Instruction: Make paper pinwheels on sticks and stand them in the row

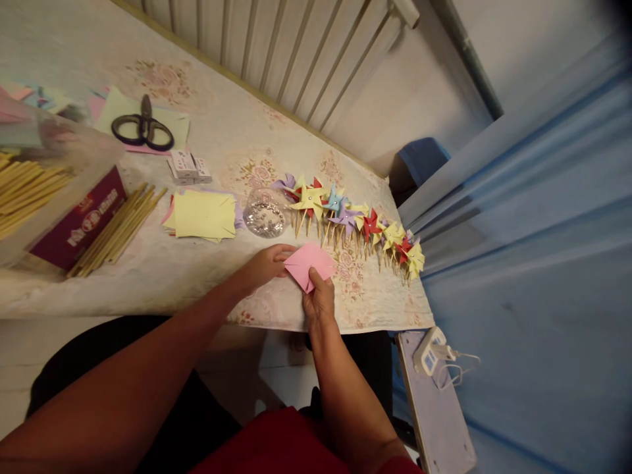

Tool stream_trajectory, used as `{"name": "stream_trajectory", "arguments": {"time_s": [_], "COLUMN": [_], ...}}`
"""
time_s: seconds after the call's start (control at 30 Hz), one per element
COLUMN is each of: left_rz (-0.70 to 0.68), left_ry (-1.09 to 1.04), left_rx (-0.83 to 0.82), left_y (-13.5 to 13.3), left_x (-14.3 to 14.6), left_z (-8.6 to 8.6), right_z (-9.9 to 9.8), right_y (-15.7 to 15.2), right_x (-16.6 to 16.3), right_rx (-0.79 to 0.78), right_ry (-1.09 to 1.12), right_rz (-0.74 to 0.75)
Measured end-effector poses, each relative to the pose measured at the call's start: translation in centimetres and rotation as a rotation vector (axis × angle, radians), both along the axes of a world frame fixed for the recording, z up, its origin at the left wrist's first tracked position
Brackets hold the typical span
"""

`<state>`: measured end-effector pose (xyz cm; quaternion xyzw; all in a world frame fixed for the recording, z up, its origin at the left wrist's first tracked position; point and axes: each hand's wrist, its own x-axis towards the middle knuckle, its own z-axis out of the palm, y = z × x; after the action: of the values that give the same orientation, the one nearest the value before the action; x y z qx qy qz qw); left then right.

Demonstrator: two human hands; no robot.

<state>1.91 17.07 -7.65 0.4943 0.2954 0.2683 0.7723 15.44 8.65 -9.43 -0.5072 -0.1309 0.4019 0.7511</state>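
A pink paper square [307, 263] lies near the table's front edge, held at two sides. My left hand [266, 264] pinches its left corner with closed fingers. My right hand [319, 301] grips its lower edge, thumb on top. Just beyond the paper stands a row of several paper pinwheels [353, 220] on sticks, in yellow, red, purple and blue. A clear dish of small shiny bits [265, 212] sits left of the row.
A stack of yellow paper squares [203, 214], a bundle of wooden sticks [118, 229], a dark red box [81, 224], small white boxes [187, 166] and black scissors [143, 128] lie on the floral tablecloth [162, 276]. A charger [430, 350] rests on a ledge at right.
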Motion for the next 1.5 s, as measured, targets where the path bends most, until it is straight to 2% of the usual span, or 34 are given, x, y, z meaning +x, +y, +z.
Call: {"name": "stream_trajectory", "arguments": {"time_s": [0.1, 0.23, 0.33, 0.43, 0.57, 0.77, 0.9, 1.03, 1.17, 1.33, 1.5], "left_rz": [-0.051, -0.086, -0.079, -0.089, -0.087, -0.077, -0.102, -0.132, -0.118, -0.059, -0.086], "left_ry": [-0.003, 0.062, 0.144, 0.195, 0.227, 0.148, 0.133, 0.116, 0.076, 0.084, 0.121], "left_rx": [0.113, 0.363, 0.525, 0.589, 0.606, 0.528, 0.523, 0.509, 0.428, 0.443, 0.395], "left_y": [0.8, 1.4, 1.4, 1.4, 1.5, 1.5, 1.4, 1.1, 1.0, 1.4, 1.3], "left_x": [-0.6, -1.0, -1.2, -1.4, -1.4, -1.1, -0.9, -0.7, -0.4, 0.3, 0.4], "left_z": [-0.9, -1.8, -1.8, -1.3, -0.7, -0.6, -0.5, -0.3, -0.7, -1.5, -0.9], "right_z": [0.3, 0.5, 0.6, 0.7, 0.6, 0.4, 0.4, 0.3, -0.2, -0.6, -0.7], "right_y": [0.0, -0.3, -0.5, -0.5, -0.4, -0.4, -0.5, -0.5, -0.5, -0.4, -0.4], "right_x": [0.2, 0.4, 0.6, 0.7, 0.6, 0.3, 0.1, 0.1, 0.3, 0.4, 0.5], "right_rx": [-0.007, -0.003, 0.001, -0.016, -0.043, -0.025, -0.059, -0.027, -0.013, -0.027, -0.057], "right_ry": [0.027, 0.052, 0.066, 0.044, 0.023, -0.036, -0.073, -0.084, -0.105, -0.121, -0.149], "right_rz": [0.023, 0.092, 0.167, 0.188, 0.187, 0.204, 0.188, 0.229, 0.234, 0.225, 0.217]}}
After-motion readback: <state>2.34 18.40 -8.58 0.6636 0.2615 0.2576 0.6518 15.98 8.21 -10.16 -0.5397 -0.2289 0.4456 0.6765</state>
